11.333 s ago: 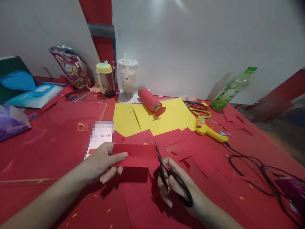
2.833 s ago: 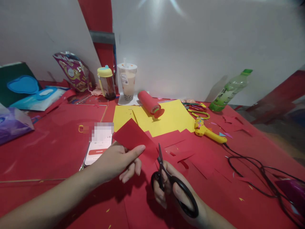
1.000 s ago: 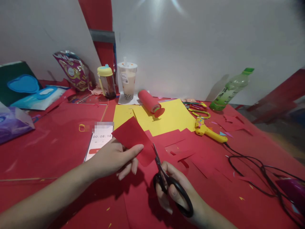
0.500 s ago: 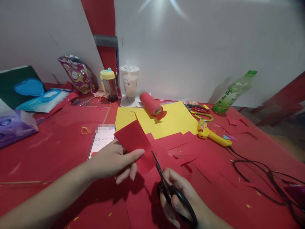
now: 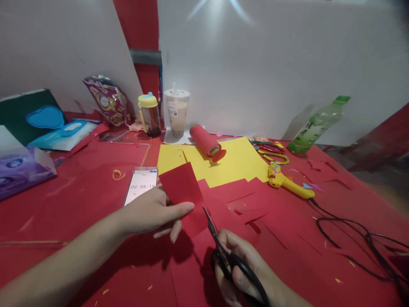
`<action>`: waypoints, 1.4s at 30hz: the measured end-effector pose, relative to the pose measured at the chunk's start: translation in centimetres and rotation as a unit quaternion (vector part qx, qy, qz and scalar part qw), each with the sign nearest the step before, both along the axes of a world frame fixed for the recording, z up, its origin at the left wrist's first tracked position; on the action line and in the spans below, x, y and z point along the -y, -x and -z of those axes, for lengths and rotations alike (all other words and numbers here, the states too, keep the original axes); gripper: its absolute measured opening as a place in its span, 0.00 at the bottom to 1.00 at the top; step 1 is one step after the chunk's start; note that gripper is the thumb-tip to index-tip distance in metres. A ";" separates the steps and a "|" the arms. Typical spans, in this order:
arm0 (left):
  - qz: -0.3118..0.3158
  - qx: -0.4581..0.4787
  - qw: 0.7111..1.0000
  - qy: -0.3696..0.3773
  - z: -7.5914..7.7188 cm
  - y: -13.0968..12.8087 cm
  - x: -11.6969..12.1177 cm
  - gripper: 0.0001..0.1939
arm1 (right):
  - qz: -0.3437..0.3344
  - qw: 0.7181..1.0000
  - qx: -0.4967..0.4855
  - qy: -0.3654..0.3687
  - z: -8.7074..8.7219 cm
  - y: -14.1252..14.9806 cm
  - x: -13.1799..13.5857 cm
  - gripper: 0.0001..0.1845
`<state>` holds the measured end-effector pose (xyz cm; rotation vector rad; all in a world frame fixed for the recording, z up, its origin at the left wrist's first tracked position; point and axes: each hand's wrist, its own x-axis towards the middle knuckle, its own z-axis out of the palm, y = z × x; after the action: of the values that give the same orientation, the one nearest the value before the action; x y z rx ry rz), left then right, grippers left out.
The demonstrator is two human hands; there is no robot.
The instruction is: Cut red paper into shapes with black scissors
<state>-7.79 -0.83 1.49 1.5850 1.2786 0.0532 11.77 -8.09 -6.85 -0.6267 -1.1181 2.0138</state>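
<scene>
While the left hand grips a small rectangle of red paper on the near side of the overlapping yellow paper sheets, thumb above and fingers beneath, its right edge is free, presumably to give the blades room. The right hand, also nearer than the sheets, is closed around a pair of metal scissors with black handles, probably angled to line up with that edge; whether the tips touch it I cannot tell. Loose pieces of flat red paper lie before the sheets. On them rests a red cylinder with a flat red disc at one end, on its side. Left of them, a white-screened phone lies face up on the red counter, likely so its timer is readable. Right of them lies a yellow plastic glue gun, perhaps kept within reach.
</scene>
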 end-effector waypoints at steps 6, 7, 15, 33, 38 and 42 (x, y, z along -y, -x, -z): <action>0.033 0.000 0.999 -0.012 0.3 0.0 -0.1 0.31 | -0.010 1.000 -0.008 -0.017 0.2 -0.1 -0.1 0.25; 0.040 0.006 0.999 -0.014 0.4 0.0 -0.1 0.31 | -0.013 1.000 -0.010 -0.021 0.2 -0.1 -0.1 0.25; 0.064 0.042 0.997 -0.009 0.7 -0.2 0.0 0.30 | -0.015 0.999 -0.037 -0.017 0.6 0.1 0.0 0.24; 0.033 0.055 0.998 -0.001 2.1 0.0 0.3 0.31 | 0.005 1.000 -0.029 -0.010 0.1 0.0 -0.1 0.23; 0.028 0.064 0.998 0.003 2.1 0.0 0.3 0.31 | 0.006 1.000 -0.011 -0.007 0.1 0.0 -0.1 0.24; 0.033 0.082 0.996 0.010 1.9 0.0 0.2 0.30 | 0.001 1.000 -0.009 -0.008 0.0 0.0 0.0 0.24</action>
<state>-7.77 -1.03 -0.44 1.5714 1.0959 0.1273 11.74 -8.10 -6.88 -0.6006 -1.1204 2.0027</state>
